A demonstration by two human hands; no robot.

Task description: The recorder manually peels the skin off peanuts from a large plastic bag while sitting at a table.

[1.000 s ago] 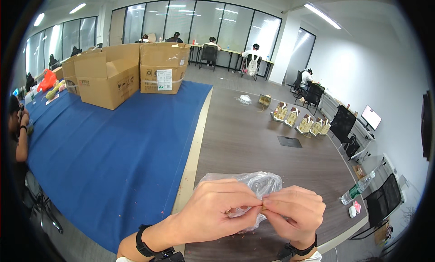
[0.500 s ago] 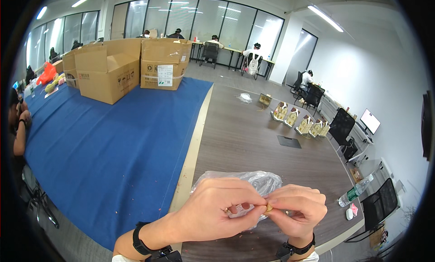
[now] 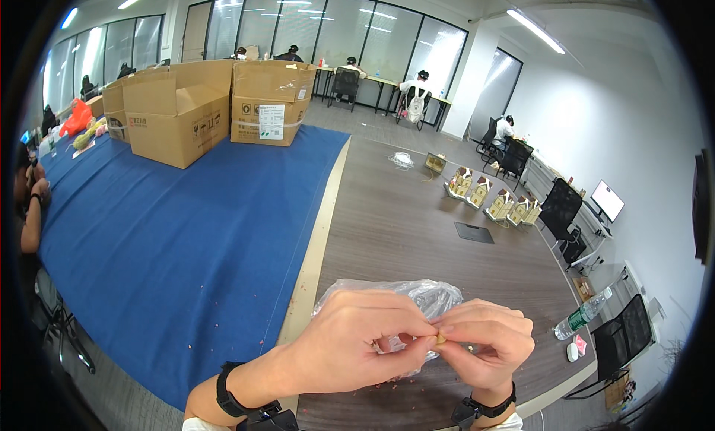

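Observation:
My left hand (image 3: 372,334) and my right hand (image 3: 488,341) meet fingertip to fingertip over the dark wood-grain table (image 3: 372,230). Between their thumbs and forefingers is pinched a small yellowish piece (image 3: 440,339), mostly covered by the fingers, so its kind cannot be made out. Just behind and beneath the hands lies a crumpled clear plastic bag (image 3: 432,293), partly hidden by them. Tiny reddish crumbs are scattered on the table below.
Several small model houses (image 3: 499,200) stand at the table's far right, near a white cord bundle (image 3: 402,160). A water bottle (image 3: 583,314) stands on the right edge. Cardboard boxes (image 3: 179,125) sit on the blue cloth (image 3: 186,245). A person's arm (image 3: 31,215) shows at far left.
Both hands keep almost the same place and the same pinch. The fingers have shifted very slightly, and less of the yellowish piece shows now.

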